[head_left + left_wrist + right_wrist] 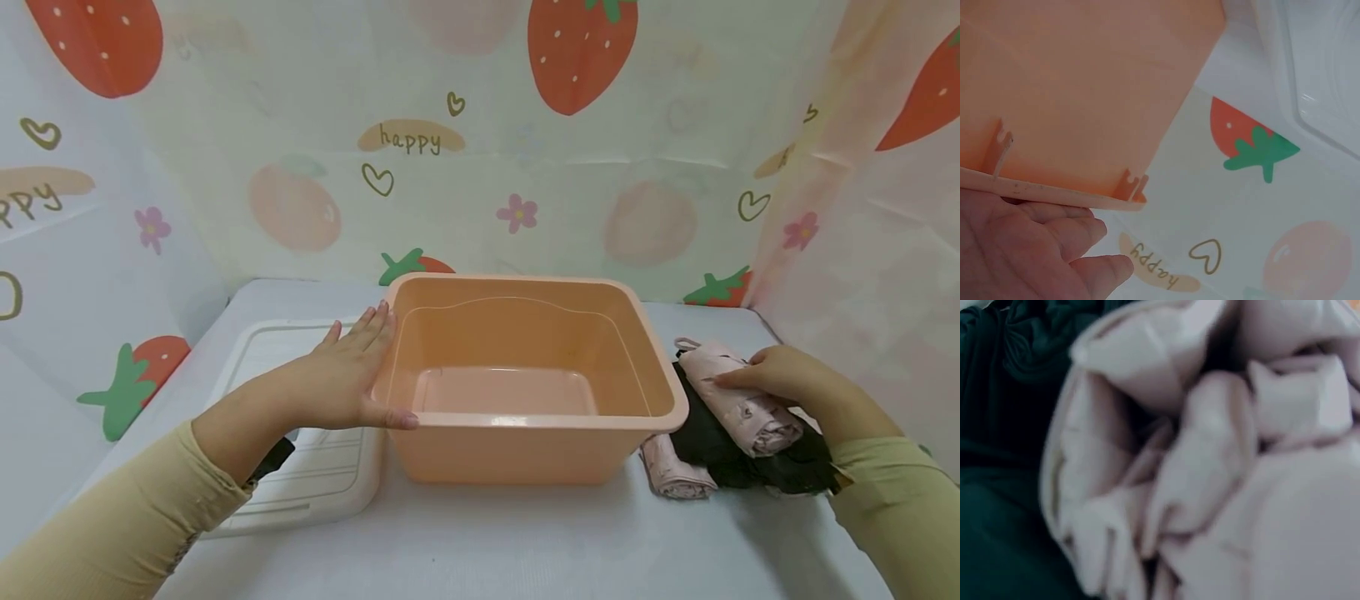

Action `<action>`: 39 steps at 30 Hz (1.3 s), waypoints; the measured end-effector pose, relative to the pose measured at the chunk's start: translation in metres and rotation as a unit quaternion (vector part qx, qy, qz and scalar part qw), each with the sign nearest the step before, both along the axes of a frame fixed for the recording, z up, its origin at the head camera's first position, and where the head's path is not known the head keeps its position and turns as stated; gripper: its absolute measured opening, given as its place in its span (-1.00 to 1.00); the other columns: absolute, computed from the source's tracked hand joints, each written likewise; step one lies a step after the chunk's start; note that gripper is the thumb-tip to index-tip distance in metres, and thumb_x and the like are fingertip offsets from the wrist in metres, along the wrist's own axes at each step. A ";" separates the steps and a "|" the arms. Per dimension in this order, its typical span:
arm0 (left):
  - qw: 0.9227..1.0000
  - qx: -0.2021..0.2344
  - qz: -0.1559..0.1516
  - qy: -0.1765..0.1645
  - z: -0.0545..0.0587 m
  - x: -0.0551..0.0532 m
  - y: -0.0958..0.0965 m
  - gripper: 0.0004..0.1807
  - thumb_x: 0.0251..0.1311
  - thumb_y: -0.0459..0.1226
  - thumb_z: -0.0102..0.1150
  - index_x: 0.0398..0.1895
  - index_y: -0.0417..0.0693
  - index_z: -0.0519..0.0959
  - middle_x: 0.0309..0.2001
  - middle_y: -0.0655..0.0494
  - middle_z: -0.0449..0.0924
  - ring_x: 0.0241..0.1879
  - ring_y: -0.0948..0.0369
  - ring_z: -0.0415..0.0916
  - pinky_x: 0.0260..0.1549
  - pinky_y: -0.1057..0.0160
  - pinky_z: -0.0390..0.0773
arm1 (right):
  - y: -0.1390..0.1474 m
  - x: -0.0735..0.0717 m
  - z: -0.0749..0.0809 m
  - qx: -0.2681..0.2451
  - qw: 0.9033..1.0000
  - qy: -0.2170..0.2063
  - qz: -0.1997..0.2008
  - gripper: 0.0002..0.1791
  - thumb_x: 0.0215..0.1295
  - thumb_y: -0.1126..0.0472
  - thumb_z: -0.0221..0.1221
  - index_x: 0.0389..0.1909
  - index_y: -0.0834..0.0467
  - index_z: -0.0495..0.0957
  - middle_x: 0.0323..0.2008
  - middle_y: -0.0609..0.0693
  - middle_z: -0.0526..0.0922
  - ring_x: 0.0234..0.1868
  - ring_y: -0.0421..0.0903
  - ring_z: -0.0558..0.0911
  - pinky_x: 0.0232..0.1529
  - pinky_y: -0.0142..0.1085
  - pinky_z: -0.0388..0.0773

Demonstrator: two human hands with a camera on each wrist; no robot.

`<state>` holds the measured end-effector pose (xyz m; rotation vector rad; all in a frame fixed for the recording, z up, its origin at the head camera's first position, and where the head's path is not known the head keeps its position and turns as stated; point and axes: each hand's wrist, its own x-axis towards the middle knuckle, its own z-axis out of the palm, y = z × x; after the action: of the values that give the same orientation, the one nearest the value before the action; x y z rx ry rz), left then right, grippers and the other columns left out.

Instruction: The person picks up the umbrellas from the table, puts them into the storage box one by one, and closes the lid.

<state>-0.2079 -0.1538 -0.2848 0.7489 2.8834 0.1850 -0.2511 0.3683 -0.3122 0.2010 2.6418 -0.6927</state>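
A peach plastic storage bin (510, 450) stands upright in the middle, its open top showing a bare bottom. My left hand (341, 379) lies against its left rim with straight fingers, the thumb along the front rim. The left wrist view has the fingers (1088, 231) right at the rim's edge. On the right, my right hand (787, 379) grips a pale pink rolled cloth (750, 417) that lies on top of a dark cloth bundle (701, 433). Close up, the right wrist view shows the folded end of the pink roll (1210, 450) against dark green fabric (1010, 531).
A white ribbed lid (330, 483) lies flat to the left of the bin, partly under my left arm. Another pink roll (671, 475) sits below the dark bundle, near the bin's right side. Printed cloth walls (465, 208) stand behind and at both sides.
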 end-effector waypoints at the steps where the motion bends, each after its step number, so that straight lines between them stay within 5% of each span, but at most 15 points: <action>1: 1.000 0.000 0.000 0.000 0.000 0.000 0.000 0.44 -0.33 0.60 -0.22 0.40 -0.25 -0.38 0.42 -0.10 -0.53 0.40 0.03 -0.54 0.27 -0.18 -0.35 | 0.001 0.001 0.000 -0.006 1.000 -0.001 0.001 -0.11 0.04 -0.25 0.19 -0.08 0.56 0.31 -0.34 0.16 0.46 -0.36 -0.07 0.48 -0.38 -0.27 0.49; 4: 1.000 0.000 0.000 -0.001 -0.001 0.000 0.000 0.44 -0.34 0.60 -0.22 0.40 -0.25 -0.39 0.42 -0.10 -0.53 0.40 0.03 -0.54 0.27 -0.18 -0.35 | 0.001 0.003 0.000 -0.021 1.000 0.003 0.002 -0.09 0.11 -0.20 0.16 0.04 0.61 0.23 -0.25 0.23 0.47 -0.31 -0.04 0.51 -0.34 -0.24 0.51; 12: 1.000 0.000 -0.003 0.004 -0.001 -0.001 -0.001 0.44 -0.33 0.60 -0.22 0.40 -0.27 -0.37 0.42 -0.12 -0.51 0.40 0.01 -0.53 0.26 -0.19 -0.33 | 0.001 0.007 0.000 -0.061 0.997 0.036 -0.007 -0.33 0.17 -0.09 0.15 -0.12 0.52 0.36 -0.38 0.08 0.46 -0.43 -0.14 0.48 -0.40 -0.27 0.49; 22: 1.000 0.003 -0.002 0.003 -0.002 -0.001 0.000 0.45 -0.34 0.60 -0.21 0.40 -0.27 -0.37 0.42 -0.12 -0.51 0.40 0.01 -0.53 0.27 -0.19 -0.33 | 0.006 0.003 0.000 -0.137 0.989 0.047 -0.013 -0.37 0.24 0.00 0.10 -0.05 0.55 0.33 -0.34 0.01 0.49 -0.38 -0.21 0.52 -0.30 -0.33 0.53; 35: 1.000 0.003 -0.004 0.000 -0.001 0.000 0.000 0.44 -0.32 0.59 -0.21 0.39 -0.27 -0.37 0.42 -0.12 -0.52 0.40 0.03 -0.53 0.27 -0.17 -0.32 | 0.007 -0.009 0.012 -0.222 0.973 0.046 -0.049 -0.75 0.27 0.01 0.10 -0.50 0.07 0.44 -0.46 -0.12 0.36 -0.44 -0.25 0.48 -0.33 -0.33 0.51; 39: 1.000 0.004 -0.006 0.003 -0.001 -0.001 0.000 0.44 -0.31 0.59 -0.20 0.39 -0.29 -0.36 0.42 -0.14 -0.51 0.40 0.01 -0.52 0.27 -0.18 -0.32 | 0.003 -0.017 0.024 -0.242 0.967 0.057 -0.049 -0.78 0.28 0.02 0.08 -0.34 0.10 0.49 -0.35 -0.13 0.34 -0.38 -0.29 0.47 -0.30 -0.38 0.51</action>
<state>-0.2091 -0.1540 -0.2860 0.7699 2.8839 0.1931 -0.2682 0.3710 -0.2884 0.1518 2.4846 -1.3903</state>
